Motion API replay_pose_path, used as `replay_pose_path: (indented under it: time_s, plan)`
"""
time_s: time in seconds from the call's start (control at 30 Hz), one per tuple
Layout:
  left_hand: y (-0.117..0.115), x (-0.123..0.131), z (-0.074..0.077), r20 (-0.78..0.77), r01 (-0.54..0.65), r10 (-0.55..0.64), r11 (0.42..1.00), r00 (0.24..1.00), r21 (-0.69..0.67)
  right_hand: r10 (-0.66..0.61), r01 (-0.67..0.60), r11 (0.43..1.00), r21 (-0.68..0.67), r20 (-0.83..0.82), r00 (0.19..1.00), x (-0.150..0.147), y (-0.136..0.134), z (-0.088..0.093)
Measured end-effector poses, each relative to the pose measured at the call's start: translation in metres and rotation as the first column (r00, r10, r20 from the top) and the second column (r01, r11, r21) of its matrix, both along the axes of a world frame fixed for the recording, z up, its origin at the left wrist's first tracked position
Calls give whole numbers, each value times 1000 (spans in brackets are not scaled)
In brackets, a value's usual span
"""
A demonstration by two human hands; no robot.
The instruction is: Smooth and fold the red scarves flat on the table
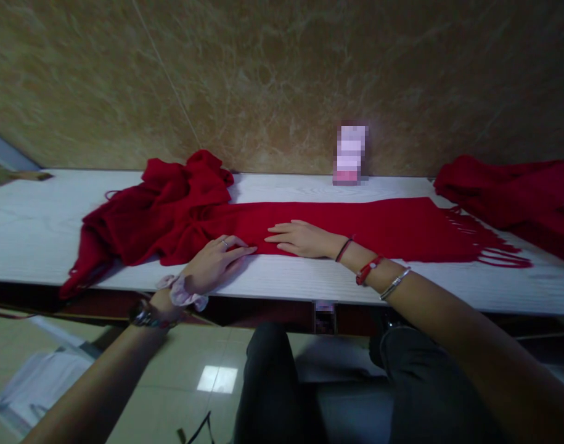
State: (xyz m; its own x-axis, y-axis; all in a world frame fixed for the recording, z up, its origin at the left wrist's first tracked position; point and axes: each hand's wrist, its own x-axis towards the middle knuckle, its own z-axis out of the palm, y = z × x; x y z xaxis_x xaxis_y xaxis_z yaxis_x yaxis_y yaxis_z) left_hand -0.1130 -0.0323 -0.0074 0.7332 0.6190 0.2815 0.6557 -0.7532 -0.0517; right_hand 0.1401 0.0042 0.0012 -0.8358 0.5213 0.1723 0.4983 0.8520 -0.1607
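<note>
A red fringed scarf (378, 228) lies along the white tabletop, its right part spread flat and its fringe loose at the right end. The left part of the scarf is bunched into a crumpled heap. My right hand (300, 238) rests palm down on the flat part, fingers stretched to the left. At the scarf's near edge, just right of the heap, my left hand (219, 262) lies with fingers extended over the cloth. The underside of my left hand is hidden.
Another red cloth (503, 191) lies folded at the table's right end. A blurred-out pink and white object (350, 154) stands at the back against the brown marbled wall (263, 80). The white table (272, 280) is narrow, with dark open space under its front edge.
</note>
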Motion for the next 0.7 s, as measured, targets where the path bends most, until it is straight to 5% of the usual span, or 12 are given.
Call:
replay_pose_path:
  time_s: [0.13, 0.37, 0.57, 0.7]
  plan:
    - [0, 1, -1, 6, -12, 12, 1000, 1000, -22, -94, 94, 996, 9, 37, 995, 2, 6, 2]
    - [-2, 0, -1, -12, -61, 60, 996, 998, -65, 25, -21, 998, -60, 70, 997, -22, 5, 8]
    - [-2, 2, 1, 37, -45, 49, 995, 998, -91, -196, 203, 977, -71, 92, 976, -13, 37, 4]
    - [-3, 1, 0, 45, -43, 47, 995, 998, -94, -160, 164, 984, -64, 62, 985, -15, 40, 1]
